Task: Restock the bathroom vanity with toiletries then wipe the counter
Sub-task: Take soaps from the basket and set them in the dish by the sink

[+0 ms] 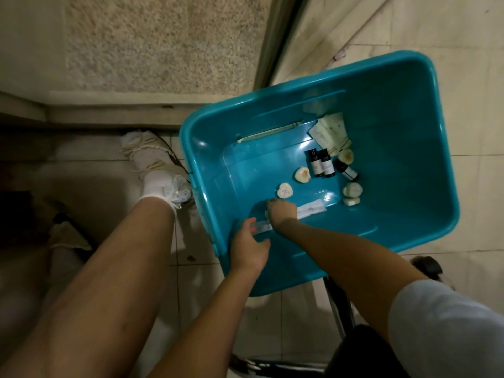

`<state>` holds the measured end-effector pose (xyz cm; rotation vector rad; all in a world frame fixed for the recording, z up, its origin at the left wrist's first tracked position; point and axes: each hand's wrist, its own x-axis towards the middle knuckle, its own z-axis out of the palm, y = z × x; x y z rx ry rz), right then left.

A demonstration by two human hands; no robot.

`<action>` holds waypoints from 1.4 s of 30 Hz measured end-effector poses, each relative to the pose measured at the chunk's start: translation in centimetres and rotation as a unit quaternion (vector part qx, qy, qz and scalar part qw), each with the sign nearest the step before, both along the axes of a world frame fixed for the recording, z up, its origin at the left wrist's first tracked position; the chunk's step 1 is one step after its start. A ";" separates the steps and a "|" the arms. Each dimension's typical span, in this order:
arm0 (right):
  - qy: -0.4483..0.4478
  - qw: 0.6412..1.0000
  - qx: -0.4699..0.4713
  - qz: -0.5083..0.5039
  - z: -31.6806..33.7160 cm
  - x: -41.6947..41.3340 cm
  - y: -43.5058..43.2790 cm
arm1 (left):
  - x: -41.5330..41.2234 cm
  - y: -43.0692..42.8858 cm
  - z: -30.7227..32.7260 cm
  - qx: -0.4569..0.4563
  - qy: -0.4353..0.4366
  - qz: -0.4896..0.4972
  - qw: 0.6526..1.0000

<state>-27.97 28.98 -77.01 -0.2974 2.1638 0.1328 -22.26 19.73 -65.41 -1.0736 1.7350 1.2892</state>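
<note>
While the teal plastic tub (300,85) sat on the pale tiled floor (477,132), both hands were down at its near end. The right hand (282,212) lay knuckles-up with its fingers curled round the middle of a long white flat packet (311,209), which rested on the tub's bottom. White showed on either side of that hand; I could not tell whether it was one packet or two. The left hand (249,248) hung just beside the near white end, and whether it held anything could not be told. Three small dark bottles with white labels (317,166) and a pale heart-shaped soap (285,190) lay near. The restocking looked barely begun. The thin, slick packet could slip from a shallow pinch, and a hurried lift might sweep the soap aside or roll the bottles.
</note>
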 end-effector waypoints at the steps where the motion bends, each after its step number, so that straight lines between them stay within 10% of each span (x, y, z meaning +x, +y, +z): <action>1: -0.003 0.999 0.006 -0.042 0.3 -0.4 0.3 | -0.1 0.0 0.0 -0.001 0.001 0.002 1.000; 4: -0.057 0.962 -0.045 -0.264 1.2 -2.3 1.7 | -0.6 0.0 0.2 -0.015 0.002 0.010 1.000; 7: -0.158 0.824 -0.214 -0.500 3.9 -4.0 3.3 | -1.2 0.1 0.3 -0.017 -0.004 0.039 0.999; 10: -0.240 0.766 -0.308 -0.510 7.4 -5.2 4.7 | -1.6 0.2 0.7 0.006 -0.007 0.086 0.996; 23: -0.272 0.767 -0.337 -0.474 9.2 -5.9 3.8 | -3.4 -0.1 2.0 0.072 0.024 0.250 0.965; 31: 0.004 0.952 -0.102 -0.290 1.4 -3.9 4.2 | -1.9 0.4 0.8 0.074 0.006 0.200 0.977; 42: -0.001 0.981 0.006 -0.193 -1.6 -0.5 0.6 | -2.4 0.3 0.9 0.055 0.025 0.200 0.978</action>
